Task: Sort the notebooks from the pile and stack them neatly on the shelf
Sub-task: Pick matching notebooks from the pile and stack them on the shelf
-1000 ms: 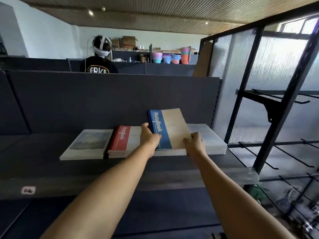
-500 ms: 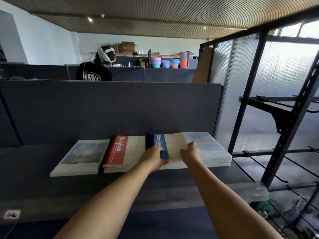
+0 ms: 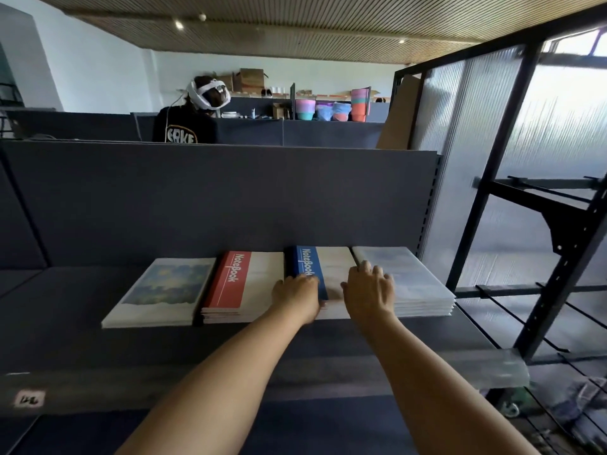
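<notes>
Dark grey shelf (image 3: 82, 323) with a panel back, in a storeroom with a slatted ceiling; four stacks lie in a row on it.

Change: a second ago we held the blue notebook (image 3: 312, 270) tilted above its stack; it now lies flat on top, between the red stack (image 3: 243, 284) and the pale stack (image 3: 404, 280). We judge this notebook placed, with only squaring-up left before the next one.

Left hand (image 3: 297, 295): fingers curled at the near spine corner of the blue notebook, touching it; whether it grips or only nudges, we cannot tell. Right hand (image 3: 369, 290): fingers spread and relaxed, lying across the blue notebook's right edge and the pale stack, holding nothing. Both forearms are stretched forward.

Further left, the painted-cover stack (image 3: 164, 290).
</notes>
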The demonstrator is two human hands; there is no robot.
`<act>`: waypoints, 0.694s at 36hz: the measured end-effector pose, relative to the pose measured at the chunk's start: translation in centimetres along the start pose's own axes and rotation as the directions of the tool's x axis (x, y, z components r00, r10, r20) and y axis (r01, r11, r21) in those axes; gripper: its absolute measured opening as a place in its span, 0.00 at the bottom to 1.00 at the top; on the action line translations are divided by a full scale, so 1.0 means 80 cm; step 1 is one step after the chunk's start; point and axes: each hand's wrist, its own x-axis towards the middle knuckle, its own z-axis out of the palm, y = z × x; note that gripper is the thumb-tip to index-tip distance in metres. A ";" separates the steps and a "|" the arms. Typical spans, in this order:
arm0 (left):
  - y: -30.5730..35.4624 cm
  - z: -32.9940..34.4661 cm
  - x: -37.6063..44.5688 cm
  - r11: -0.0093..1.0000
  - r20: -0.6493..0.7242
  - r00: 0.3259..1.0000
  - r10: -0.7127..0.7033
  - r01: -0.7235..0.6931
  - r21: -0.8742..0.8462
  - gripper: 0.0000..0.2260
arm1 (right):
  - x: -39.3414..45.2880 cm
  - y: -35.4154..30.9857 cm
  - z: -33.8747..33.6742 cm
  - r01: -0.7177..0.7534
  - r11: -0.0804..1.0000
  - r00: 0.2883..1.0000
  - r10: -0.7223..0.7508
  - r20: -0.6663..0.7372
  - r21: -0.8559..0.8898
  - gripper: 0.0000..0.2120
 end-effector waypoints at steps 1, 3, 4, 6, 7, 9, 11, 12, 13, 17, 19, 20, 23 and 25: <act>0.000 0.000 -0.001 1.000 0.002 1.000 -0.001 0.001 0.012 0.24 | 0.000 0.000 0.000 0.027 1.000 0.999 -0.027 -0.025 -0.002 0.19; 0.000 0.000 0.000 1.000 0.009 1.000 0.002 -0.003 0.030 0.24 | 0.000 0.000 0.002 0.089 0.996 0.995 -0.088 -0.047 0.013 0.18; 0.001 -0.001 -0.001 0.999 0.016 1.000 0.004 -0.004 0.032 0.25 | -0.001 0.000 0.002 0.116 0.993 0.992 -0.115 -0.045 0.027 0.18; 0.003 -0.002 -0.003 1.000 0.031 1.000 0.004 -0.005 0.024 0.26 | -0.005 0.001 0.001 0.148 0.987 0.989 -0.147 -0.033 0.061 0.18; 0.004 -0.003 -0.006 1.000 0.037 0.999 0.004 -0.004 0.023 0.27 | -0.007 0.001 0.000 0.156 0.985 0.988 -0.155 -0.025 0.073 0.18; 0.006 -0.004 -0.013 1.000 0.040 0.999 -0.001 0.001 0.008 0.27 | -0.010 0.001 -0.004 0.171 0.982 0.985 -0.171 -0.007 0.078 0.19; 0.005 -0.005 -0.020 0.999 0.024 1.000 -0.015 0.016 -0.033 0.26 | -0.011 0.001 -0.010 0.180 0.980 0.983 -0.181 0.002 0.085 0.20; 0.003 -0.007 -0.024 0.999 0.007 1.000 -0.026 0.026 -0.046 0.25 | -0.010 0.000 -0.013 0.182 0.979 0.983 -0.183 0.004 0.094 0.20; -0.001 -0.009 -0.028 0.998 -0.015 0.999 -0.038 0.037 -0.053 0.25 | -0.009 -0.001 -0.015 0.186 0.977 0.982 -0.188 0.005 0.101 0.20; -0.030 -0.020 -0.049 0.993 -0.098 0.991 -0.096 0.089 -0.078 0.22 | -0.011 -0.015 -0.021 0.241 0.963 0.970 -0.243 -0.005 0.117 0.19; -0.051 -0.023 -0.065 0.990 -0.121 0.984 -0.130 0.122 -0.070 0.20 | -0.014 -0.030 -0.023 0.284 0.949 0.959 -0.284 -0.018 0.135 0.18; -0.062 -0.024 -0.075 0.987 -0.130 0.979 -0.157 0.151 -0.054 0.20 | -0.017 -0.039 -0.024 0.309 0.939 0.951 -0.308 -0.027 0.154 0.17; -0.098 -0.026 -0.108 0.966 -0.145 0.955 -0.258 0.259 -0.009 0.21 | -0.030 -0.075 -0.029 0.390 0.895 0.920 -0.390 -0.044 0.215 0.16; -0.124 -0.028 -0.130 0.947 -0.135 0.938 -0.319 0.321 -0.006 0.22 | -0.042 -0.101 -0.033 0.450 0.859 0.892 -0.447 -0.071 0.244 0.17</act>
